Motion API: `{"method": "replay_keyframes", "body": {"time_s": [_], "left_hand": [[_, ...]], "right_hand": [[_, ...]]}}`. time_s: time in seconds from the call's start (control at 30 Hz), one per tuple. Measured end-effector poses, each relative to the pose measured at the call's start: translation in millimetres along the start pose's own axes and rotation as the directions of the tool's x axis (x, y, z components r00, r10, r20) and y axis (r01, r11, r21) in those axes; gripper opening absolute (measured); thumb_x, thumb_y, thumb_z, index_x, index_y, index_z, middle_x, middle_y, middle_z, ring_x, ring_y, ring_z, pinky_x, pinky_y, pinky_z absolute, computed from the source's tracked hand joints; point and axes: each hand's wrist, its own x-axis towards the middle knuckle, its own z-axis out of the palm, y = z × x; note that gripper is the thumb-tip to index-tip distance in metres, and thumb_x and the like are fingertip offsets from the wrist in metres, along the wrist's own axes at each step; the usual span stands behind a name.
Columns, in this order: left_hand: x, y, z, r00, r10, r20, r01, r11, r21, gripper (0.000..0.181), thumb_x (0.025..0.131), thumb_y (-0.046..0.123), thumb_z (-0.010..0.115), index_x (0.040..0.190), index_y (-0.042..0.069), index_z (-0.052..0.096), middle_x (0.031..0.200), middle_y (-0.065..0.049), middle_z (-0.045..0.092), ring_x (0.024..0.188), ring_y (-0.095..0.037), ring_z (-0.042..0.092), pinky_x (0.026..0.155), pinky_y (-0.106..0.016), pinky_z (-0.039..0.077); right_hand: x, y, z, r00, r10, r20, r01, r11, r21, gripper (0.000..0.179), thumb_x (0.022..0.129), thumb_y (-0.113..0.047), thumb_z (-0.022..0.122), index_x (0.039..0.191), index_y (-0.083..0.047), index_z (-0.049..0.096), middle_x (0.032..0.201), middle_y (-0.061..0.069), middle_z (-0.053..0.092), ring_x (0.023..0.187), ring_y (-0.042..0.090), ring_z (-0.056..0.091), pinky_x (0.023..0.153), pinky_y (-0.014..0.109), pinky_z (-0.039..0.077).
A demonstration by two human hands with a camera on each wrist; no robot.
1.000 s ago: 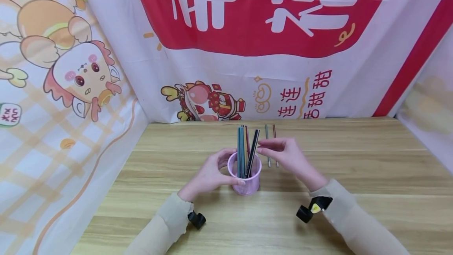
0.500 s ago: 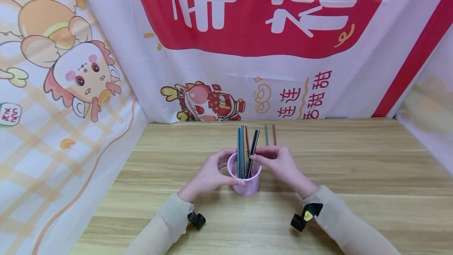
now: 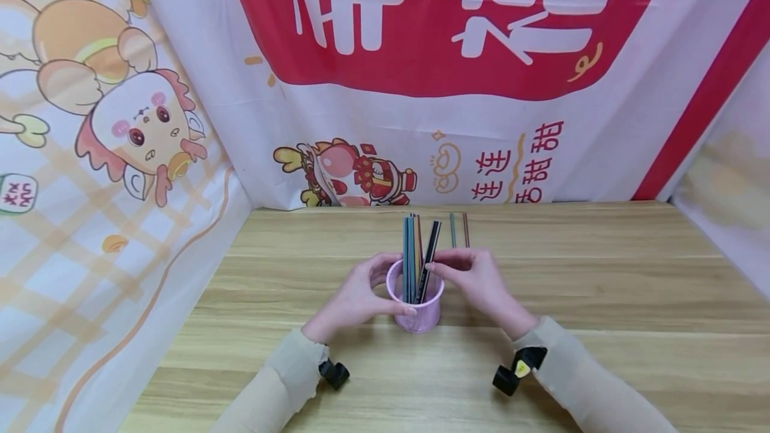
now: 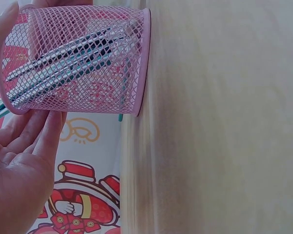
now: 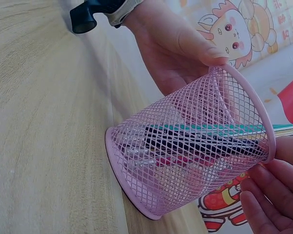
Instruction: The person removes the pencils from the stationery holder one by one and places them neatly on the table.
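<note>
A: Since a second ago I'm seeing the right hand (image 3: 475, 279) sitting farther left, its thumb now crossing the black pencils (image 3: 431, 246) at the rim. What's the left doing?

B: Left hand (image 3: 355, 293) is holding the pencil cup (image 3: 421, 321), thumb across the front, fingers reaching round the far side. It's staying put, same as the cup.

A: Is the right gripping?

B: Can't tell. I'm getting thumb in front of the black pencils, and in the right wrist view the other fingers are bending loosely outside the mesh. Pinching or just touching, I'm not seeing which.

A: Cup position?

B: It's standing upright on the wooden table (image 3: 421, 386), between both hands. Pink mesh.

A: Contents?

B: Blue-green pencils (image 3: 406, 246) are standing at the left, a yellow pencil (image 3: 418, 239) is showing beside them, and the black ones are leaning right.

A: Anything outside?

B: A teal pencil (image 3: 454, 229) and a reddish pencil (image 3: 466, 229) are lying side by side beyond the right hand, which is covering their near ends. Printed cloth (image 3: 445, 112) is hanging behind.
</note>
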Motion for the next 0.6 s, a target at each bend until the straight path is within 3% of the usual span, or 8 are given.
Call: {"method": "replay_keyframes", "body": {"time_s": [0.33,0.6], "left_hand": [[-0.4,-1.4,0.3,1.000,0.006,-0.005,-0.006,1.000,0.005,0.083,0.070,0.024,0.096,0.142,0.022,0.055,0.141,0.006,0.057,0.128,-0.015,0.055,0.111,-0.036,0.042],[-0.5,-1.6,0.3,1.000,-0.013,-0.014,0.013,1.000,0.009,0.082,0.070,0.025,0.096,0.141,0.022,0.055,0.141,0.006,0.058,0.129,-0.016,0.055,0.112,-0.038,0.042]], "right_hand": [[0.3,-2.2,0.7,1.000,-0.016,-0.026,0.017,1.000,0.018,0.027,0.085,-0.024,0.085,0.107,-0.011,0.078,0.103,0.003,0.076,0.097,0.021,0.070,0.085,0.034,0.059],[0.0,-3.3,-0.5,0.998,0.042,-0.051,-0.039,0.998,0.054,0.029,0.086,-0.026,0.084,0.110,-0.012,0.076,0.105,0.004,0.075,0.097,0.021,0.069,0.082,0.034,0.058]]}}
